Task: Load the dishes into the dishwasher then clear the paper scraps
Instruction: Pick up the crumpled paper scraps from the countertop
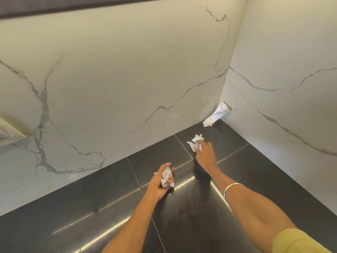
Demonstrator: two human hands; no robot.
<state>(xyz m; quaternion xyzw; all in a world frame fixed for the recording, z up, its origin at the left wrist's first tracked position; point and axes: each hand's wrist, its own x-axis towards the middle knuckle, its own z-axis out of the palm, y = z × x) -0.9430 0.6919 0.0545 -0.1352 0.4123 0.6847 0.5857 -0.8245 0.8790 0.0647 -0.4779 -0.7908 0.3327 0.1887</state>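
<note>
Sleeve (299, 241): yellow, on our right arm, nearest.
Left hand (162, 181): palm up, fingers curled round crumpled scraps (166, 177).
Right hand (205, 152): stretched far, fingertips pinching a scrap (197, 141) on our dark counter (91, 225).
Far corner: another paper (217, 114) against the wall.

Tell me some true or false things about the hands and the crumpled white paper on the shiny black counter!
1. The left hand holds a wad of crumpled white paper scraps. True.
2. The right hand is empty and far from any paper. False: its fingertips pinch a crumpled white paper scrap on the glossy black tiled counter.
3. A larger crumpled white paper piece lies in the corner against the white marble wall. True.
4. The corner piece is already in a hand. False: no hand touches it.
5. The right arm wears a thin silver bangle. True.
</note>
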